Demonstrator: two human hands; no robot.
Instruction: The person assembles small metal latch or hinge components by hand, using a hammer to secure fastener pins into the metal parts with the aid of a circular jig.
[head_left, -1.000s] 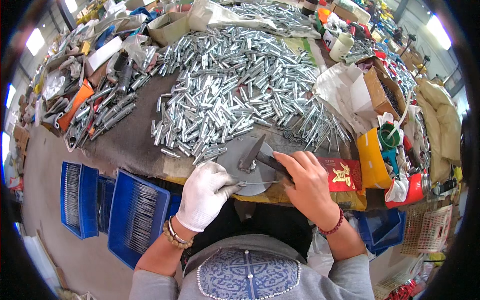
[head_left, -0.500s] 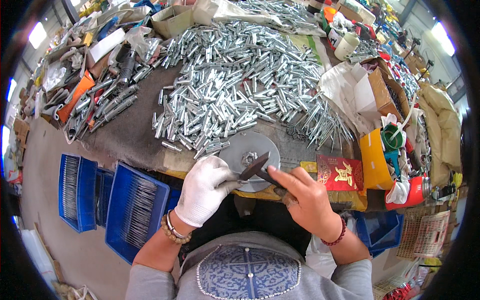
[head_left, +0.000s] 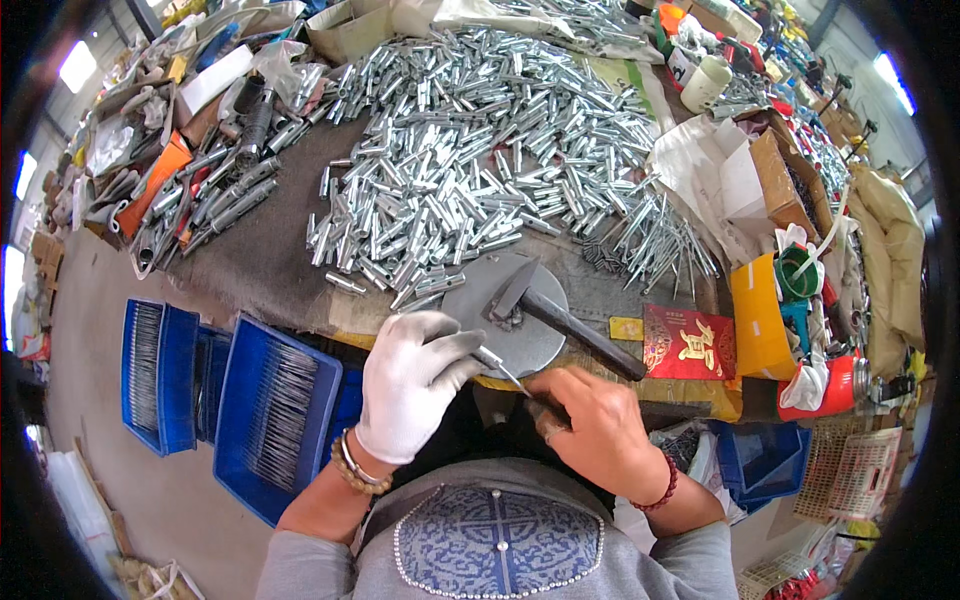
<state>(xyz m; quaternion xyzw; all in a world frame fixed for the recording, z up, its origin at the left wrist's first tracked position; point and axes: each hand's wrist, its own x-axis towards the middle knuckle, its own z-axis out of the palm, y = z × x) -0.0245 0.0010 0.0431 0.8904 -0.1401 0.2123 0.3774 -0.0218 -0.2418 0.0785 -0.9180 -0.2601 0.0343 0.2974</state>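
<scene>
Workbench edge (head_left: 300,310): bolt (head_left: 497,366) between hands.

Both forearms come up from the lower edge and bend inward, so the two hands meet close together in front of the chest. The left hand (head_left: 415,385), in a white knitted work glove, lies palm down with its fingers (head_left: 462,345) curled forward and pinched toward the right; a beaded bracelet and a thin bangle circle its bare wrist. The bare right hand (head_left: 590,425) is closed into a loose fist, knuckles up, thumb tucked toward the left hand. A dark red beaded bracelet sits on its wrist. Grey sleeves cover both upper arms.
</scene>
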